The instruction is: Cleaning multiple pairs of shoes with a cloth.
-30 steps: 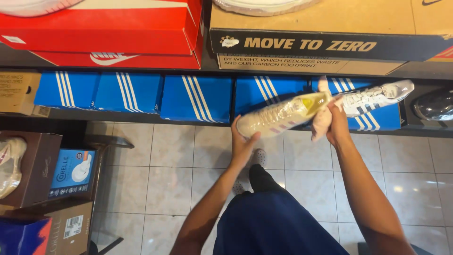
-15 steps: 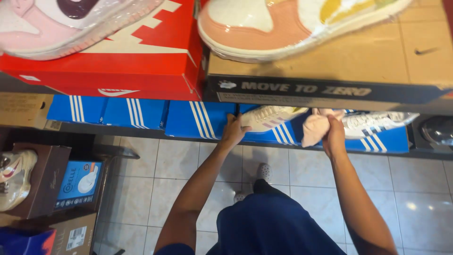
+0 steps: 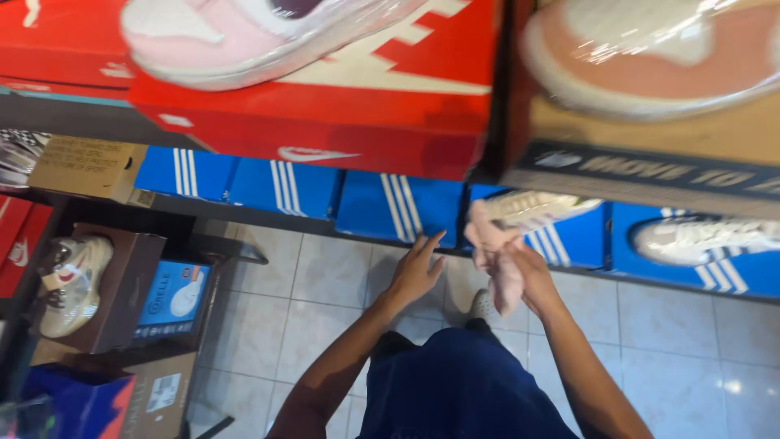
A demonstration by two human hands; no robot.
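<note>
Head view: left hand [image 3: 416,272] near blue striped boxes [image 3: 398,207].

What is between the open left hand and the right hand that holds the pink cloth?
In the head view, nothing lies between the left hand and the right hand with the pink cloth; only floor tiles and a blue box show behind.
</note>
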